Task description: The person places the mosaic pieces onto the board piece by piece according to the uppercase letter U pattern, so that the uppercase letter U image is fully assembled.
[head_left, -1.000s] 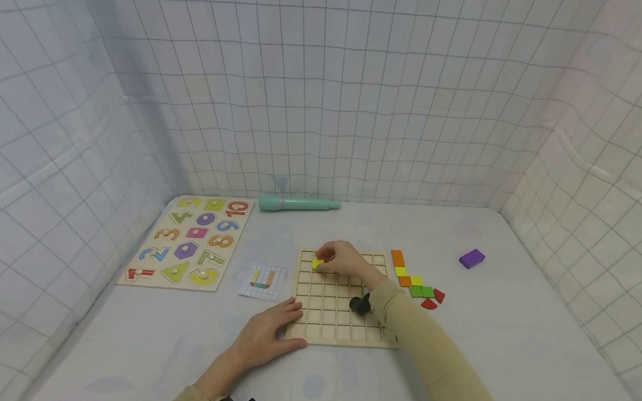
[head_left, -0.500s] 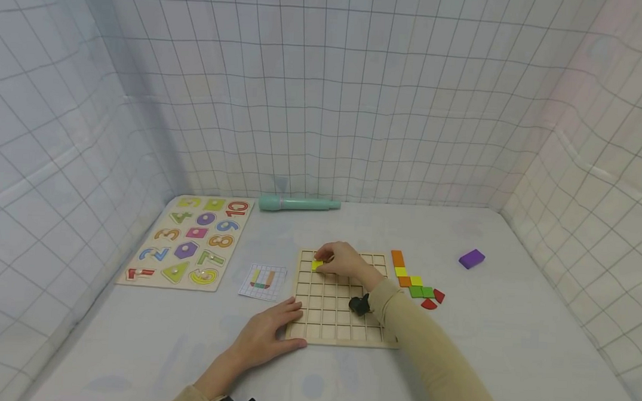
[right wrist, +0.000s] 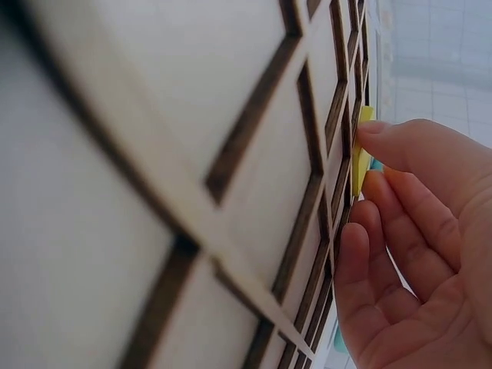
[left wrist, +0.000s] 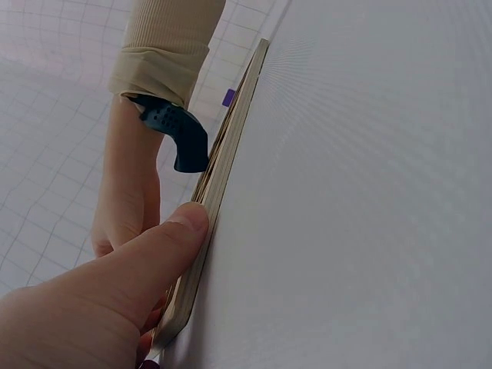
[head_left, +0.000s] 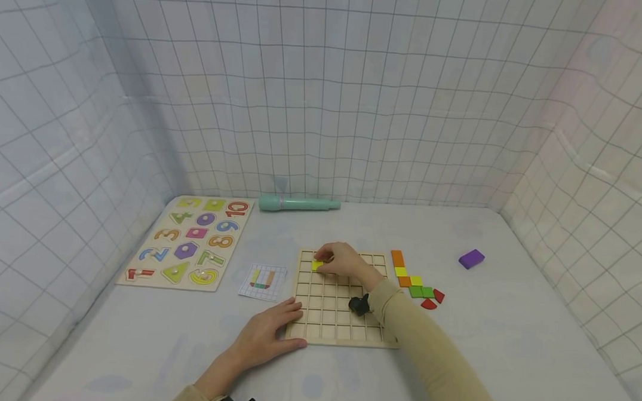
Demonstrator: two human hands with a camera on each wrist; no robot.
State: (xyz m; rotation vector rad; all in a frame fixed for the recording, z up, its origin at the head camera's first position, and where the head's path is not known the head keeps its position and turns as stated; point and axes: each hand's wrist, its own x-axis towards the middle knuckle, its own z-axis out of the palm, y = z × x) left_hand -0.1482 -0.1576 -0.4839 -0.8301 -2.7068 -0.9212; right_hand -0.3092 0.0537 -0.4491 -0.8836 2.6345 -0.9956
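Observation:
A wooden grid board lies flat on the table. My right hand is over its upper left part and pinches a yellow square tile between thumb and fingers. In the right wrist view the yellow tile stands tilted against the grid's ridges. My left hand rests at the board's lower left corner with extended fingers, the thumb touching the front edge. A pattern card with a coloured U shape lies left of the board.
Orange, yellow, green and red tiles lie right of the board. A purple block sits farther right. A number puzzle lies at the left, and a teal microphone-shaped object at the back.
The yellow tile has shifted very slightly within the right hand's pinch at the same spot on the board. The left hand has not moved.

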